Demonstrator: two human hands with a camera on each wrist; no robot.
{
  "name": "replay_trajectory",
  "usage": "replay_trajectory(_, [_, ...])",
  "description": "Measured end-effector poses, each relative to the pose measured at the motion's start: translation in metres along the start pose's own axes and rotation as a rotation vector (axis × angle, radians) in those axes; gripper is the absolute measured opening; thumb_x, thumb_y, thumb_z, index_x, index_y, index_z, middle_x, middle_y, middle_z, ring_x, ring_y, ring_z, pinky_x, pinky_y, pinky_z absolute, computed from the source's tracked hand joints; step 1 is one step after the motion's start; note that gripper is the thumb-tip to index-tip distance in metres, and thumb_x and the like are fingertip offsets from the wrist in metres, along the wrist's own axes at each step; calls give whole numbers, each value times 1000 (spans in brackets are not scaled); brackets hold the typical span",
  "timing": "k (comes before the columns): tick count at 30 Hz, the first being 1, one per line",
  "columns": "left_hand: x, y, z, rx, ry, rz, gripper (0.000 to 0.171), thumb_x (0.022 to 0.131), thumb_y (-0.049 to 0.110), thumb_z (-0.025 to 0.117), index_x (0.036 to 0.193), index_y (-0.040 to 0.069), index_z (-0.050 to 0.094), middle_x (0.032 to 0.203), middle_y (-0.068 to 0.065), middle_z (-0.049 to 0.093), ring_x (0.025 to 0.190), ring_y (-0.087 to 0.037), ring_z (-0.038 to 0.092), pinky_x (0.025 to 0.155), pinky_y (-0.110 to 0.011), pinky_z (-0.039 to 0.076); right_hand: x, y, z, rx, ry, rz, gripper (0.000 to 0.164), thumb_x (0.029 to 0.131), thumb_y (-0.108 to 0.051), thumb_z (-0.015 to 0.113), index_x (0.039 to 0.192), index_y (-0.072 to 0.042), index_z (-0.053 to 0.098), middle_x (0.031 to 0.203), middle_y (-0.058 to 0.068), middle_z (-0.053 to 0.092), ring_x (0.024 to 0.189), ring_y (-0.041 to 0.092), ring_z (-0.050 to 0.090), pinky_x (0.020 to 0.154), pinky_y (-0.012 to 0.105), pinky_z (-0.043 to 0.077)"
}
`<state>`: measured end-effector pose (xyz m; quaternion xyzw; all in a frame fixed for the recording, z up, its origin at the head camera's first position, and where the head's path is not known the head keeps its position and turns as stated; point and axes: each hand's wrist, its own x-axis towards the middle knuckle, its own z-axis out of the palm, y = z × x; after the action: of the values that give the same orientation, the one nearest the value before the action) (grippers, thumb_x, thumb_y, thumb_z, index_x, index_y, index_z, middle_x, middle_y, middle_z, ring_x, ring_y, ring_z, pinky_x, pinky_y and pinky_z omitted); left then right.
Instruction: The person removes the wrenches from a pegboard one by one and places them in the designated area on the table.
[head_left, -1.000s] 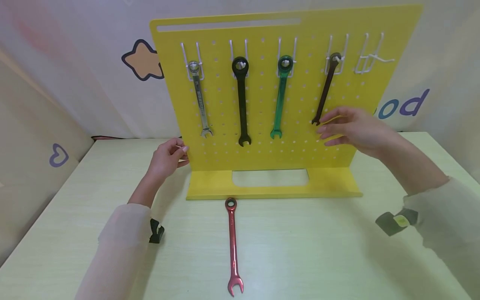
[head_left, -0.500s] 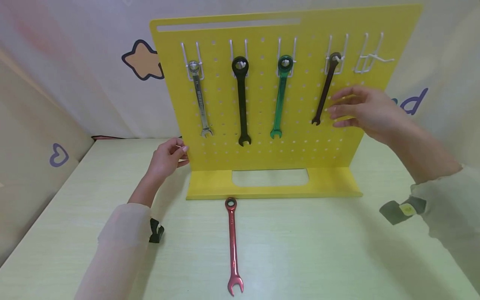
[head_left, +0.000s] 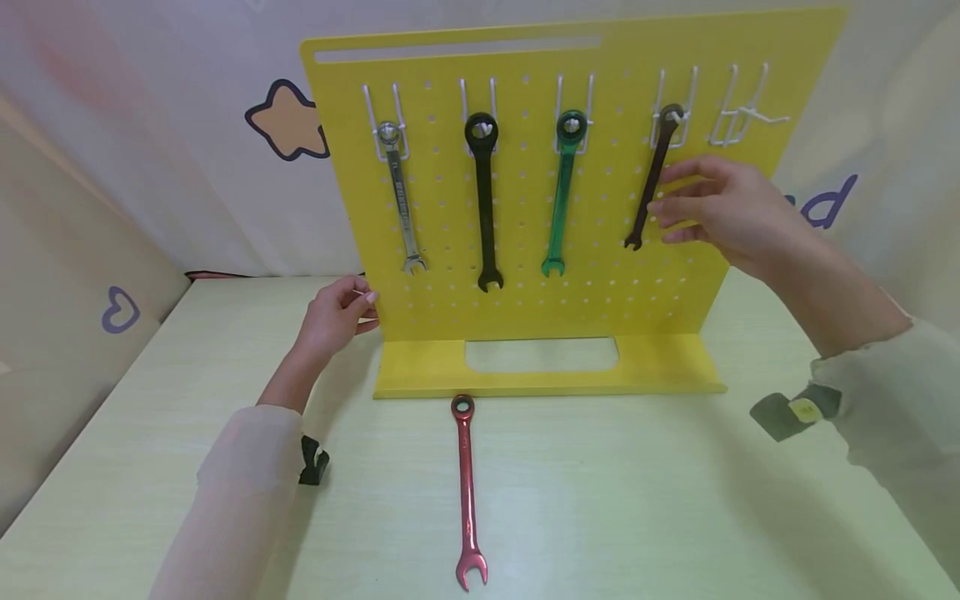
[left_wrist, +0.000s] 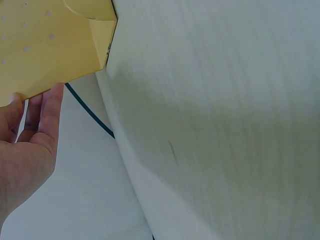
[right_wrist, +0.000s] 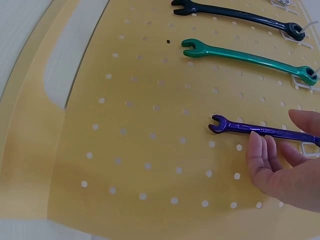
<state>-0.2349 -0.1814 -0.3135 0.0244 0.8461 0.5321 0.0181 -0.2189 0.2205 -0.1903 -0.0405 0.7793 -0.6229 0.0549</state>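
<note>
My left hand (head_left: 335, 315) grips the left edge of the yellow pegboard (head_left: 525, 304); in the left wrist view the thumb and fingers (left_wrist: 49, 112) meet that edge. My right hand (head_left: 723, 204) is at the dark purple wrench (head_left: 652, 187), which hangs by its ring end from a white hook. In the right wrist view, fingertips (right_wrist: 257, 140) touch the purple wrench's shaft, while the thumb is on its other side, not clearly touching. Left of it hang a green wrench (head_left: 560, 204), a black wrench (head_left: 485, 212) and a silver wrench (head_left: 402, 200).
A red wrench (head_left: 467, 492) lies on the pale table (head_left: 600, 500) before the board's base (head_left: 660, 367). At the board's right end, a white hook (head_left: 738, 112) bears no wrench. A patterned curtain (head_left: 187, 125) stands behind.
My right hand has moved up from beside the purple wrench's open end, swinging out right, then left to its shaft. The left hand stays at the board's edge.
</note>
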Motion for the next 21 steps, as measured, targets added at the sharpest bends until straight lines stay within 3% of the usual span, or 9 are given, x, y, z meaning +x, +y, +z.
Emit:
replay_trajectory(4, [1, 0, 0, 0, 1, -1, 19, 97, 11, 45, 106, -6, 46, 97, -18, 52, 93, -29, 55, 80, -32, 53, 3, 0, 2, -12, 16, 8, 27, 91, -4, 54, 113, -6, 41, 100, 5, 54, 88, 14, 58, 69, 23, 54])
replay_trajectory(14, [0, 1, 0, -16, 0, 1, 19, 97, 10, 44, 107, -6, 46, 96, -16, 52, 95, -31, 55, 82, -34, 53, 4, 0, 9, 16, 63, -6, 21, 90, -3, 54, 106, -3, 42, 91, 4, 56, 77, 15, 54, 65, 22, 54])
replay_trajectory(18, [0, 0, 0, -15, 1, -2, 19, 97, 10, 44, 107, -6, 46, 97, -16, 52, 95, -30, 55, 81, -33, 53, 4, 1, 10, -19, 67, -9, 19, 91, -5, 54, 105, -3, 42, 97, 5, 51, 78, 14, 56, 69, 22, 54])
replay_trajectory(21, [1, 0, 0, -19, 1, -4, 19, 97, 10, 44, 107, -7, 46, 97, -16, 52, 96, -31, 55, 82, -34, 53, 4, 2, 9, 38, 62, -7, 19, 90, -3, 54, 104, -1, 42, 100, 7, 45, 78, 14, 58, 70, 23, 55])
